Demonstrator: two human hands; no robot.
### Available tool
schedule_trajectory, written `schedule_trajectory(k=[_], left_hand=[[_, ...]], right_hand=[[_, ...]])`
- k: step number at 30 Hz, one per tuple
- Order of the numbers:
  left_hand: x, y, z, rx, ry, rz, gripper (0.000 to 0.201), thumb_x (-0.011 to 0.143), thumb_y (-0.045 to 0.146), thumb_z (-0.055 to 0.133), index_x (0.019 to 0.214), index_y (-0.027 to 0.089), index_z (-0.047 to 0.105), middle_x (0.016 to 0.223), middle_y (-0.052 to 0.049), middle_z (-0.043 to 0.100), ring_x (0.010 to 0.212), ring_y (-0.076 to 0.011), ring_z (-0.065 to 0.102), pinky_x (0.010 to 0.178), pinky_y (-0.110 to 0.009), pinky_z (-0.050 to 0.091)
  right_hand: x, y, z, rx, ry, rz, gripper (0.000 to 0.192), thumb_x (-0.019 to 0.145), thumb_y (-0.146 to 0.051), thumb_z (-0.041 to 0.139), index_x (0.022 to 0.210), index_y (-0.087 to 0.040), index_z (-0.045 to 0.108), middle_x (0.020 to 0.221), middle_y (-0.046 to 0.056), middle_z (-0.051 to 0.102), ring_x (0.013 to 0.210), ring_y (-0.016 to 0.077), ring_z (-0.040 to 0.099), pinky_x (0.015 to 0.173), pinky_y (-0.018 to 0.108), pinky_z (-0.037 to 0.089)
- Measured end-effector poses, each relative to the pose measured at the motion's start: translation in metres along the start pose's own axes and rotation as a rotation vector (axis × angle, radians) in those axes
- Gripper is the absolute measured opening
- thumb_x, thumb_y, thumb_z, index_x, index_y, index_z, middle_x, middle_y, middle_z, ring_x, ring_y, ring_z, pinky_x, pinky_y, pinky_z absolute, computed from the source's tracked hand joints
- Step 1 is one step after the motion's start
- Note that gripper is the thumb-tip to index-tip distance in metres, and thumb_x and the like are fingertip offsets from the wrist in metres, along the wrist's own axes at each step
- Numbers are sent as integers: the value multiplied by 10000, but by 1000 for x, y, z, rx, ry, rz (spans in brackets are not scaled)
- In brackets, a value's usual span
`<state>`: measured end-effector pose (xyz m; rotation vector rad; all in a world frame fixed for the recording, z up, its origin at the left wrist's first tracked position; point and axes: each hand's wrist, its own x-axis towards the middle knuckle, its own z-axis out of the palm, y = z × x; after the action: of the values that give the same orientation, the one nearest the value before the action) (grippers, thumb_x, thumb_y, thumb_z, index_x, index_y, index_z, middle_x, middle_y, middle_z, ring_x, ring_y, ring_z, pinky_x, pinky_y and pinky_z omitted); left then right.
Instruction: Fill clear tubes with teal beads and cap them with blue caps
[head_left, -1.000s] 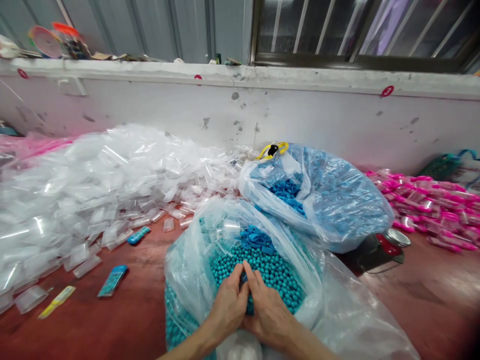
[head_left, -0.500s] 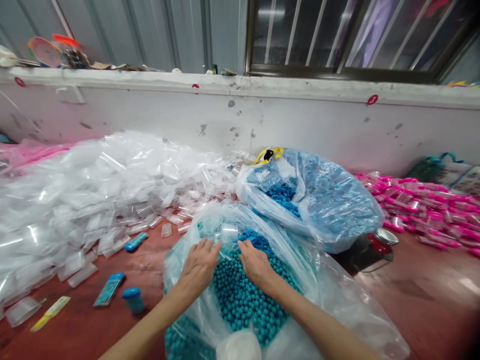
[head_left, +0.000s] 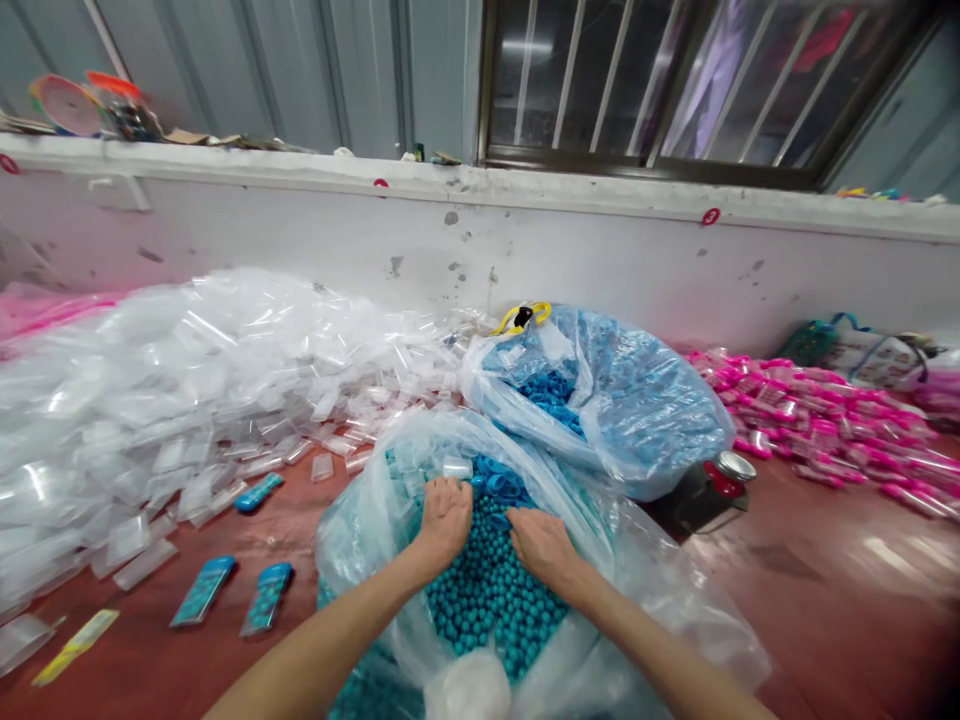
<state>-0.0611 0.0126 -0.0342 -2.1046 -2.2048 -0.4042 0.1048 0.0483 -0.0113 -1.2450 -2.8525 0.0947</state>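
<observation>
A large clear plastic bag [head_left: 360, 520] full of small teal balls [head_left: 480, 600] lies open in front of me on the red floor. Both my hands are inside its mouth. My left hand [head_left: 444, 520] rests knuckles up on the balls, its fingertips bent down beside a heap of blue plastic caps [head_left: 499, 482]. My right hand [head_left: 544, 545] lies just right of it, fingers curled into the balls. Whether either hand holds any balls is hidden.
A second bag [head_left: 645, 400] of blue pieces sits behind, with a metal tin [head_left: 712, 485] at its right. A heap of clear packets [head_left: 187, 360] fills the left. Filled blue packets [head_left: 202, 590] lie on the floor. Pink packets [head_left: 825, 420] lie right.
My hands were pressed together, spread apart and reached to the bag's far side, then drew back a little with fingers curling. A small blue object on the floor now lies flat.
</observation>
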Motion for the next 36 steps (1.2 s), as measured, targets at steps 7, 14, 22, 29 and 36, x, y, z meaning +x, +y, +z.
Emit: schedule_trajectory(k=[7,14,22,29,36], left_hand=[[10,12,-11,192,-4,96,291,835,107,302,963,152,560,963,-112,561,997,-260,457,902,-445,300],[5,13,-13,323,-151,197,298,849,141,309,1052,184,523,955,-62,593,911,-202,519,913,-402,328],[-33,43,-39,208,-216,-4,355,812,70,270,1020,158,544,1046,-117,580,1112,-255,444,956,-443,277],[-51,53,-18,-76,-436,-289,218,771,134,364,881,142,552,887,-127,615,869,-241,563,779,-371,384],[-14,54,15,-668,-459,-352,124,735,215,441,647,163,512,697,-54,584,781,-205,545,758,-333,377]], right_hand=[[-11,-6,8,24,113,-52,241,839,-85,382,1007,-181,524,952,88,585,878,211,532,717,312,394],[-10,4,14,184,149,-23,210,840,-69,351,916,-157,525,855,81,618,793,217,581,650,308,402],[-24,26,4,407,149,44,214,909,-202,296,905,-170,507,834,50,649,796,163,611,657,238,401],[-28,21,0,201,141,152,296,820,-21,293,917,-158,537,844,93,631,786,213,602,671,298,428],[-29,14,15,404,101,182,328,802,-31,312,1006,-118,553,915,148,619,880,247,577,752,355,427]])
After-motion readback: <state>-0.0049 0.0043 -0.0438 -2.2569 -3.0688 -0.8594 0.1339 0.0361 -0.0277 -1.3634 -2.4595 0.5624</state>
